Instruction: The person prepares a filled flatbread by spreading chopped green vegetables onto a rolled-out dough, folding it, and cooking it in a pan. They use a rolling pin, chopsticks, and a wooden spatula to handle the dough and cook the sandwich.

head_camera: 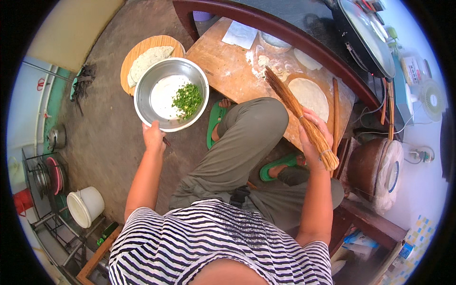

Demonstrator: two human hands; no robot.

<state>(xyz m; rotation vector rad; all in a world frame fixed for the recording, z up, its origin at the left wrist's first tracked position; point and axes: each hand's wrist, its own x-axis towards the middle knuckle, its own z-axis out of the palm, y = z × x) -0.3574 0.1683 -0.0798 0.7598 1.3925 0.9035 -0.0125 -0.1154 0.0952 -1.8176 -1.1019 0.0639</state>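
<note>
My left hand (pixel 154 137) grips the near rim of a metal bowl (pixel 145 94), along with a thin dark handle under the fingers. Chopped green herbs (pixel 187 100) lie in the bowl's right side. In my right hand (pixel 315 130) is a whisk brush of bundled stalks (pixel 302 119), bristles pointing up and left over a floured wooden board (pixel 217 67). Beyond that hand, a round sheet of rolled dough (pixel 309 96) lies flat on the board. A wooden rolling pin (pixel 335 107) rests to its right.
A folded, filled flatbread (pixel 149 64) sits on a round slatted board (pixel 127 73) behind the bowl. Flour and dough scraps (pixel 274 66) are on the wooden board. A black electric pan (pixel 367 39) stands at upper right. A white bucket (pixel 89 206) is at lower left.
</note>
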